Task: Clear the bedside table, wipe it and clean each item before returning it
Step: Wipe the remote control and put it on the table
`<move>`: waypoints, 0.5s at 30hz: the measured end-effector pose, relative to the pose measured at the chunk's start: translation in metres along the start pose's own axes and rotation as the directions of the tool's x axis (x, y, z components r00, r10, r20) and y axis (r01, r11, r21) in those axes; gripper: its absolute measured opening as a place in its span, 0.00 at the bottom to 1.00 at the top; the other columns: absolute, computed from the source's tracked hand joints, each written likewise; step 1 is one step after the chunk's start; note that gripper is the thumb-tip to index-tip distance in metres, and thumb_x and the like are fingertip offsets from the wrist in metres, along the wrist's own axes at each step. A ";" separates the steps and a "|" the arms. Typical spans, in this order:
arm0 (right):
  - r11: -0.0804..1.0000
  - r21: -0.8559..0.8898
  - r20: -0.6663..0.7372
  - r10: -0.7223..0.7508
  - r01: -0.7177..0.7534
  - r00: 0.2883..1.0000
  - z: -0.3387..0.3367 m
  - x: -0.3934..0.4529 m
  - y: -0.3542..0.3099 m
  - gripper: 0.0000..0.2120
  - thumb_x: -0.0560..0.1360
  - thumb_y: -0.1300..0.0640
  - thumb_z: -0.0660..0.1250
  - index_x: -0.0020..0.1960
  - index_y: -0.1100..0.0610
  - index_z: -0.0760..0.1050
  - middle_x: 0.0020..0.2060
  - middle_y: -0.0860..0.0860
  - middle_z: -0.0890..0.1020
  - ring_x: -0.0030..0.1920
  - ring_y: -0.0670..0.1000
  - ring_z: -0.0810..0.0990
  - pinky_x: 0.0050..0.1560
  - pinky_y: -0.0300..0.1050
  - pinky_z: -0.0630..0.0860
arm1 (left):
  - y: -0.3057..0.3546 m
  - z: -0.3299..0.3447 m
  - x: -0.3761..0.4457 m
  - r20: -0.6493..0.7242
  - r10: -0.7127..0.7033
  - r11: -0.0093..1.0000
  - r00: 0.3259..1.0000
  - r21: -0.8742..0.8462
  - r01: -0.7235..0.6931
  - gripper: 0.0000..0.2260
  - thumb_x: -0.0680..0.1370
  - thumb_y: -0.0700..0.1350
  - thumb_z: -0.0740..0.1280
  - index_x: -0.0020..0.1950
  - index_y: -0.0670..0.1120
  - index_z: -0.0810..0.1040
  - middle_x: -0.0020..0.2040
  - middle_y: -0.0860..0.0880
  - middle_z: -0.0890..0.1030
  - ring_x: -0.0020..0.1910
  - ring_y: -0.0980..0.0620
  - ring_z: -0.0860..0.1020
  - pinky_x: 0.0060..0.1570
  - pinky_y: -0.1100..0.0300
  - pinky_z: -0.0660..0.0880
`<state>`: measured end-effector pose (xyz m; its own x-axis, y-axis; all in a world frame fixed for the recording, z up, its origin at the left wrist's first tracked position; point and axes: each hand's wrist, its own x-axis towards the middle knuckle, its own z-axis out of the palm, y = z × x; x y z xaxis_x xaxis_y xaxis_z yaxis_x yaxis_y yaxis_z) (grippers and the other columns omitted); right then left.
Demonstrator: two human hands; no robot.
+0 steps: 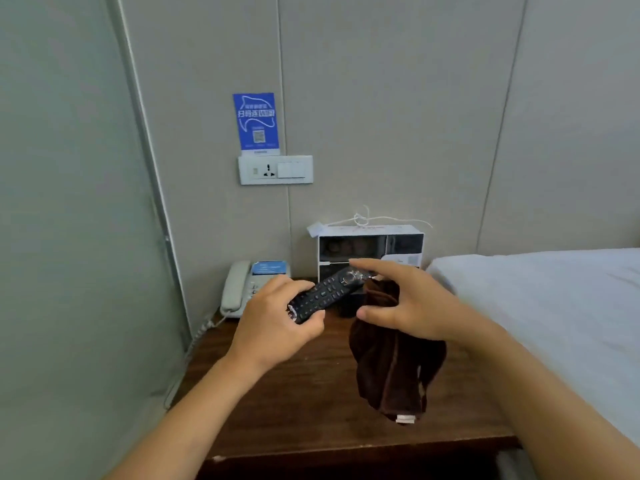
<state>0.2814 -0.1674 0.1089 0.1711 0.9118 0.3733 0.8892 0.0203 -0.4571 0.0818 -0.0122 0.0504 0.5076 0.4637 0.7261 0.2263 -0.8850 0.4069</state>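
Observation:
My left hand (277, 320) grips the near end of a black remote control (327, 292), held above the dark wooden bedside table (298, 403). My right hand (412, 303) holds a dark brown cloth (391, 362) that hangs down from it, the thumb pressing the cloth's top. My right index finger stretches out to the far end of the remote, where the cloth's top meets the remote. The table's back part is partly hidden behind my hands.
A grey corded telephone (242, 285) stands at the table's back left, its coiled cord hanging off the left edge. A white box (370, 247) with a white cable on top stands against the wall. A white bed (554, 306) adjoins the table on the right. A wall socket (275, 169) is above.

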 end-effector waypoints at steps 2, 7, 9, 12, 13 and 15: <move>0.999 0.040 0.001 0.006 -0.006 1.000 0.024 0.012 -0.004 0.41 0.71 0.41 0.78 0.79 0.37 0.63 0.67 0.39 0.77 0.67 0.40 0.75 0.70 0.42 0.71 | -0.016 -0.011 -0.017 -0.031 -0.075 0.997 0.997 -0.031 0.074 0.19 0.69 0.53 0.75 0.58 0.49 0.85 0.50 0.57 0.80 0.49 0.58 0.80 0.53 0.59 0.78; 0.991 0.134 0.013 0.007 -0.008 1.000 0.071 0.019 0.002 0.45 0.69 0.42 0.80 0.81 0.43 0.62 0.64 0.39 0.80 0.64 0.40 0.78 0.69 0.42 0.73 | -0.036 -0.020 -0.039 0.002 -0.195 0.977 0.981 -0.082 0.195 0.19 0.69 0.52 0.77 0.59 0.51 0.85 0.51 0.60 0.81 0.53 0.59 0.80 0.56 0.65 0.76; 0.985 0.172 -0.002 0.008 -0.007 1.000 0.083 0.017 0.006 0.44 0.70 0.44 0.80 0.81 0.44 0.63 0.58 0.40 0.83 0.59 0.43 0.82 0.64 0.42 0.77 | -0.038 -0.019 -0.043 0.086 -0.260 0.954 0.962 -0.128 0.270 0.16 0.70 0.50 0.78 0.58 0.55 0.83 0.50 0.60 0.82 0.52 0.60 0.81 0.53 0.65 0.78; 0.973 0.229 -0.007 0.021 -0.019 1.000 0.099 0.014 0.012 0.41 0.72 0.46 0.79 0.80 0.44 0.64 0.57 0.39 0.84 0.57 0.41 0.82 0.62 0.38 0.77 | -0.033 -0.015 -0.049 0.362 -0.414 0.838 0.836 -0.208 0.505 0.15 0.73 0.48 0.77 0.55 0.56 0.74 0.45 0.55 0.85 0.35 0.57 0.81 0.32 0.59 0.77; 0.970 0.242 0.000 0.029 -0.028 1.000 0.102 0.013 0.013 0.41 0.72 0.47 0.79 0.80 0.44 0.65 0.57 0.38 0.83 0.57 0.38 0.81 0.62 0.35 0.76 | -0.031 -0.011 -0.051 0.446 -0.441 0.788 0.779 -0.224 0.574 0.16 0.74 0.46 0.76 0.54 0.55 0.71 0.44 0.52 0.85 0.29 0.54 0.79 0.26 0.58 0.73; 0.968 0.244 0.045 0.051 -0.061 0.998 0.106 0.010 0.015 0.40 0.72 0.47 0.79 0.78 0.42 0.64 0.55 0.37 0.81 0.56 0.34 0.80 0.58 0.29 0.75 | -0.025 -0.001 -0.057 0.546 -0.471 0.678 0.693 -0.280 0.680 0.16 0.74 0.42 0.73 0.55 0.51 0.69 0.40 0.47 0.82 0.24 0.48 0.76 0.21 0.58 0.68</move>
<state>0.2512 -0.1141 0.0205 0.1972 0.9292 0.3126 0.7469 0.0641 -0.6618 0.0463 -0.0164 -0.0011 0.6991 0.7150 0.0096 0.2661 -0.2726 0.9246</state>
